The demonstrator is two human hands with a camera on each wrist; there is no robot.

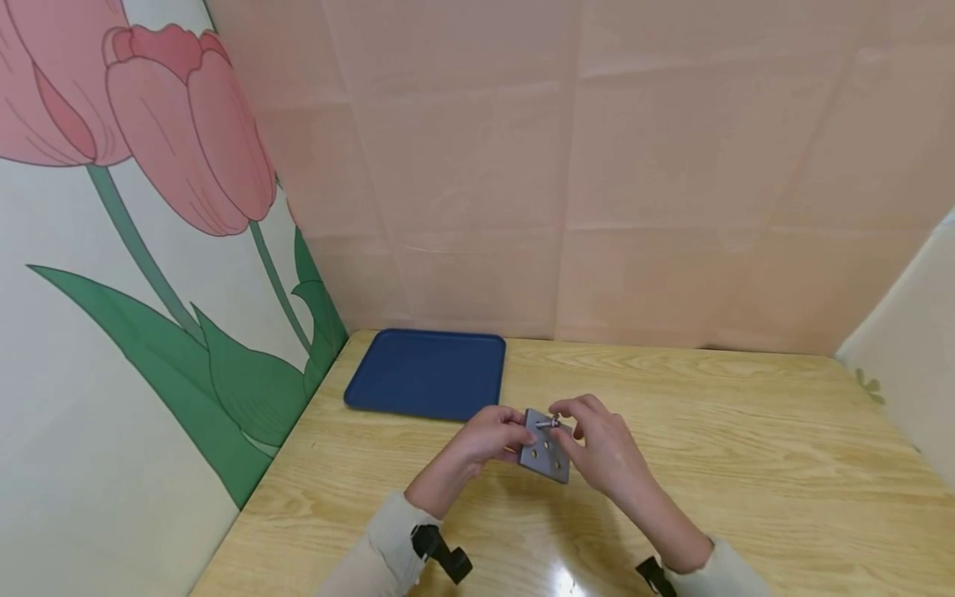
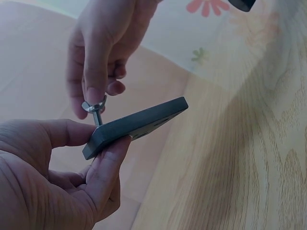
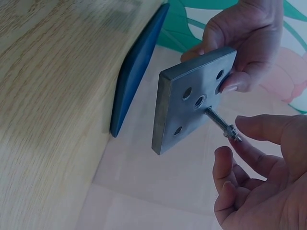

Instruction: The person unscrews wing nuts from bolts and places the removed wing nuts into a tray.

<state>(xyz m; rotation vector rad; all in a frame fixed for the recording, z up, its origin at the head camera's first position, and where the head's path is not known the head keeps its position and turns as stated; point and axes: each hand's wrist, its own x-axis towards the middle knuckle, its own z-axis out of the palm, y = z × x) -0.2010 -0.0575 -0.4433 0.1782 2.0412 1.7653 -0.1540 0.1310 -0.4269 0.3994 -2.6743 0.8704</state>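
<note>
Above the table, my left hand (image 1: 488, 437) holds a grey metal plate (image 1: 545, 461) by its edge, thumb on one face and fingers on the other. The square plate (image 3: 184, 108) has several round holes. A threaded bolt (image 3: 218, 119) stands out from its face near one side. On the bolt's outer end sits a small wing nut (image 2: 95, 105). My right hand (image 1: 608, 448) has its thumb and index finger around the wing nut, with the other fingers loosely curled. Where the bolt enters the plate is partly hidden by the left hand in the left wrist view.
A blue tray (image 1: 429, 373) lies at the back left of the wooden table (image 1: 746, 431). Behind the table hangs a pinkish cloth (image 1: 462, 166), and a tulip-printed panel (image 1: 149, 332) stands at the left.
</note>
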